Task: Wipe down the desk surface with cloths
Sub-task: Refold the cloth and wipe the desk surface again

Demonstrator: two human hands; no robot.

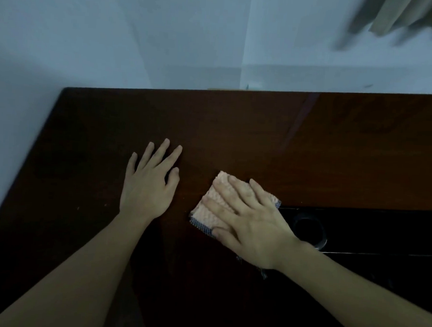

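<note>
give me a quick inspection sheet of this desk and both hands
surface: dark wood desk, glossy, with a black recessed strip holding a round hole at right
job's things: one pink cloth with a checked edge, flat on the desk
clutter: nothing seen
grips: left hand flat on bare desk, fingers spread; right hand pressing flat on the cloth
cables: nothing seen
surroundings: pale wall behind, curtain blurred at top right
</note>
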